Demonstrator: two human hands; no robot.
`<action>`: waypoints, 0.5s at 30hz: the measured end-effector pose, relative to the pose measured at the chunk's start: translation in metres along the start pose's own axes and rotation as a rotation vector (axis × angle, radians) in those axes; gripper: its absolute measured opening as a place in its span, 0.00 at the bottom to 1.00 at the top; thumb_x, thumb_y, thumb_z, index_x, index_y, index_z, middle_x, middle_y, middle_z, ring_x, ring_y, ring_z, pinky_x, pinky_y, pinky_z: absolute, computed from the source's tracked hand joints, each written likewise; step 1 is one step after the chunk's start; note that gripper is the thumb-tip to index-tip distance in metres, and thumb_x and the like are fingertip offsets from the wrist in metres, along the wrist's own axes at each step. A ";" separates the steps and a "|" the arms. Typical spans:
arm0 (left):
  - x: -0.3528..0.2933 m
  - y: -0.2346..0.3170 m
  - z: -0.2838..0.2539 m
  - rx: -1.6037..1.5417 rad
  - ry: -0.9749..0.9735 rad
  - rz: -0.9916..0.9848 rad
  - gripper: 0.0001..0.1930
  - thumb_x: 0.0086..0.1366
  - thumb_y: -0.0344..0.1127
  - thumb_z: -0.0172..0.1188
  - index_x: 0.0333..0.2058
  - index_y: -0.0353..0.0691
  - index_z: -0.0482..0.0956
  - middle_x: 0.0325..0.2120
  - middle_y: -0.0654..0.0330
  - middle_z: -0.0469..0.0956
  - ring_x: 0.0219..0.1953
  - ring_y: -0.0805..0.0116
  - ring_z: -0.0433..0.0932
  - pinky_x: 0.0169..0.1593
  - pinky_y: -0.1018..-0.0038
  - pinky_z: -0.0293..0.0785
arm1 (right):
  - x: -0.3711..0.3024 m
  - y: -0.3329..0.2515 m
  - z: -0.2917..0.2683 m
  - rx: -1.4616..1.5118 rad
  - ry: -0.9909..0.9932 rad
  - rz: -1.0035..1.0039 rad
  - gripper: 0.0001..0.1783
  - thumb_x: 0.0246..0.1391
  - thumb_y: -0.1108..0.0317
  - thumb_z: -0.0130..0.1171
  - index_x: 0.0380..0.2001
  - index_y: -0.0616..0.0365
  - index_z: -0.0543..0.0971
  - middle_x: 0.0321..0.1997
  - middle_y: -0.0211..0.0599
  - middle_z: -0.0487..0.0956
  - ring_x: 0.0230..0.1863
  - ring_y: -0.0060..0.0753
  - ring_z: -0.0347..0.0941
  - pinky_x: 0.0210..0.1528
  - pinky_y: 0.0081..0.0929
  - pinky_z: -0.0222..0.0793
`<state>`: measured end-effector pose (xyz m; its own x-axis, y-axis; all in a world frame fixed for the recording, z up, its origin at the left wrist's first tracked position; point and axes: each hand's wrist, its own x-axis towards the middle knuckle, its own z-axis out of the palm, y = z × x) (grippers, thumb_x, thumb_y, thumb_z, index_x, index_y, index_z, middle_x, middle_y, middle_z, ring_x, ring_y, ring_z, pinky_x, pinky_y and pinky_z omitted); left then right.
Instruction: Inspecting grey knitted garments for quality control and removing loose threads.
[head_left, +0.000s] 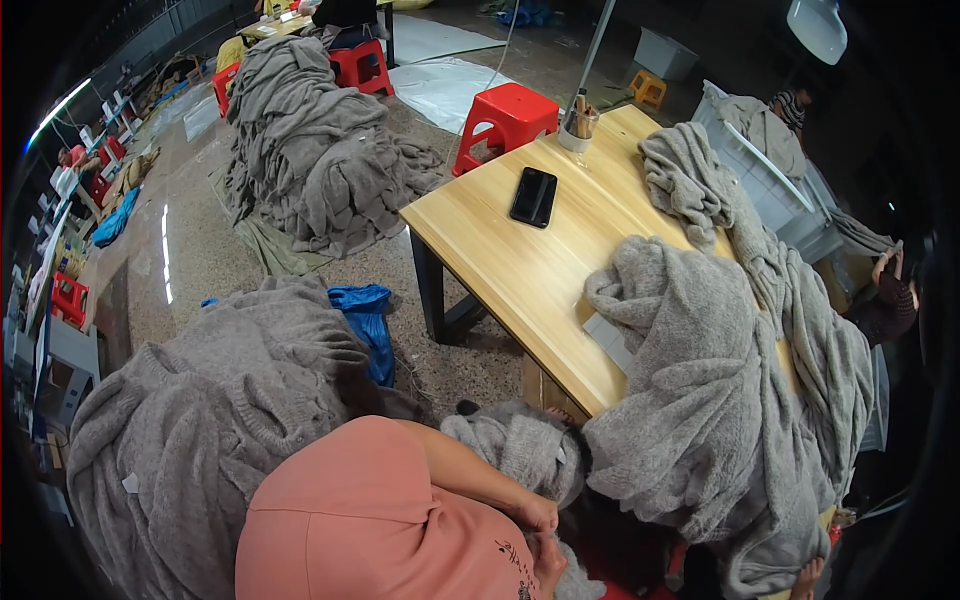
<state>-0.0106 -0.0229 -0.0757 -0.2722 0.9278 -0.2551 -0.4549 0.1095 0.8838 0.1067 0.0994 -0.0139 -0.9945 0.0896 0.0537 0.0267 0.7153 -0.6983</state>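
My left hand (539, 514) is closed in front of my pink top, its forearm reaching across from the left. Just below it, my right hand (549, 563) is closed too, partly cut off by the lower edge. Whatever is pinched between their fingers is too small to make out. Grey knit cloth (577, 578) lies right beside my right hand. Above the hands sits a bundled grey sweater (515, 440) with a small white label. A large heap of grey sweaters (715, 370) covers the table's near right part and hangs over its edge.
On the wooden table (490, 240) are a black phone (534, 197) and a cup of tools (578, 128). Grey sweater piles stand at the near left (210, 400) and farther back (310, 150). A red stool (505, 122) stands behind the table. A co-worker (890, 300) handles cloth at right.
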 end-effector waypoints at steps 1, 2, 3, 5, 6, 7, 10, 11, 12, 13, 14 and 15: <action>0.000 -0.006 -0.001 -0.043 0.014 -0.002 0.06 0.37 0.27 0.56 0.09 0.40 0.68 0.08 0.68 0.62 0.14 0.78 0.58 0.17 0.76 0.51 | 0.000 0.002 0.002 -0.006 0.025 -0.042 0.06 0.43 0.76 0.49 0.28 0.61 0.73 0.26 0.43 0.70 0.29 0.41 0.65 0.31 0.32 0.61; 0.002 -0.013 -0.002 -0.087 0.028 -0.004 0.06 0.37 0.28 0.56 0.09 0.40 0.68 0.08 0.68 0.62 0.14 0.78 0.57 0.18 0.75 0.50 | 0.006 -0.003 0.008 -0.011 0.050 -0.084 0.05 0.43 0.77 0.49 0.27 0.61 0.73 0.25 0.42 0.70 0.28 0.41 0.66 0.30 0.31 0.61; 0.003 -0.017 -0.003 -0.088 0.025 -0.004 0.06 0.37 0.28 0.56 0.09 0.40 0.68 0.08 0.68 0.62 0.14 0.78 0.57 0.18 0.75 0.50 | 0.014 -0.009 0.011 -0.019 0.078 -0.120 0.05 0.42 0.78 0.49 0.26 0.61 0.73 0.24 0.42 0.70 0.26 0.41 0.66 0.28 0.31 0.62; 0.006 -0.022 -0.003 -0.146 0.028 -0.106 0.06 0.38 0.28 0.56 0.09 0.39 0.68 0.07 0.68 0.61 0.14 0.78 0.57 0.19 0.75 0.51 | 0.009 -0.009 0.017 -0.036 0.132 -0.194 0.05 0.40 0.80 0.49 0.25 0.62 0.72 0.21 0.41 0.70 0.23 0.40 0.67 0.25 0.29 0.63; 0.005 -0.021 -0.003 -0.147 0.027 -0.106 0.06 0.38 0.28 0.56 0.09 0.39 0.68 0.07 0.68 0.61 0.14 0.78 0.57 0.19 0.75 0.51 | 0.012 -0.015 0.016 -0.036 0.132 -0.193 0.05 0.40 0.80 0.49 0.25 0.62 0.72 0.21 0.41 0.70 0.23 0.40 0.67 0.25 0.29 0.63; 0.003 -0.020 -0.004 -0.120 0.052 -0.067 0.05 0.39 0.27 0.57 0.11 0.38 0.70 0.09 0.68 0.63 0.15 0.78 0.58 0.20 0.76 0.52 | 0.014 -0.022 0.012 -0.015 0.153 -0.147 0.06 0.38 0.81 0.51 0.24 0.62 0.72 0.21 0.42 0.69 0.23 0.41 0.67 0.25 0.30 0.63; -0.004 -0.011 -0.002 -0.122 0.123 -0.032 0.02 0.41 0.27 0.58 0.15 0.36 0.74 0.11 0.68 0.67 0.16 0.78 0.61 0.21 0.78 0.56 | 0.012 -0.021 0.012 0.001 0.159 -0.097 0.07 0.35 0.81 0.52 0.23 0.62 0.72 0.20 0.44 0.69 0.23 0.43 0.67 0.24 0.32 0.62; -0.005 -0.008 -0.001 -0.151 0.171 -0.036 0.02 0.42 0.27 0.59 0.17 0.35 0.76 0.13 0.67 0.69 0.17 0.78 0.63 0.22 0.79 0.57 | 0.010 -0.017 0.013 -0.004 0.144 -0.094 0.06 0.35 0.81 0.52 0.23 0.62 0.72 0.20 0.44 0.69 0.23 0.43 0.66 0.24 0.32 0.62; -0.004 -0.008 -0.002 -0.151 0.169 -0.037 0.02 0.42 0.27 0.59 0.17 0.35 0.76 0.13 0.67 0.69 0.17 0.78 0.63 0.22 0.79 0.57 | 0.008 -0.012 0.015 -0.005 0.145 -0.092 0.06 0.35 0.81 0.52 0.23 0.62 0.72 0.20 0.44 0.69 0.23 0.43 0.66 0.24 0.32 0.62; -0.003 -0.009 -0.004 -0.148 0.149 -0.046 0.03 0.42 0.27 0.60 0.19 0.35 0.77 0.14 0.66 0.71 0.18 0.78 0.64 0.23 0.79 0.59 | 0.008 -0.006 0.018 -0.009 0.151 -0.131 0.06 0.36 0.81 0.52 0.22 0.62 0.71 0.20 0.44 0.68 0.23 0.44 0.66 0.24 0.33 0.61; -0.001 -0.009 -0.004 -0.144 0.127 -0.055 0.04 0.42 0.27 0.61 0.21 0.35 0.78 0.16 0.65 0.72 0.19 0.78 0.65 0.24 0.80 0.60 | 0.006 -0.001 0.018 -0.014 0.158 -0.169 0.05 0.36 0.81 0.51 0.22 0.62 0.71 0.20 0.44 0.68 0.23 0.45 0.66 0.24 0.34 0.61; -0.004 -0.009 -0.004 -0.149 0.137 -0.055 0.04 0.42 0.27 0.61 0.21 0.35 0.78 0.16 0.65 0.72 0.19 0.78 0.65 0.24 0.80 0.60 | 0.009 -0.007 0.018 -0.009 0.149 -0.173 0.05 0.36 0.81 0.51 0.22 0.62 0.71 0.20 0.44 0.68 0.23 0.45 0.66 0.24 0.34 0.61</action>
<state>-0.0088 -0.0291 -0.0844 -0.3521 0.8635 -0.3612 -0.5899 0.0950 0.8019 0.0955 0.0829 -0.0216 -0.9585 0.0658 0.2774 -0.1413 0.7352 -0.6630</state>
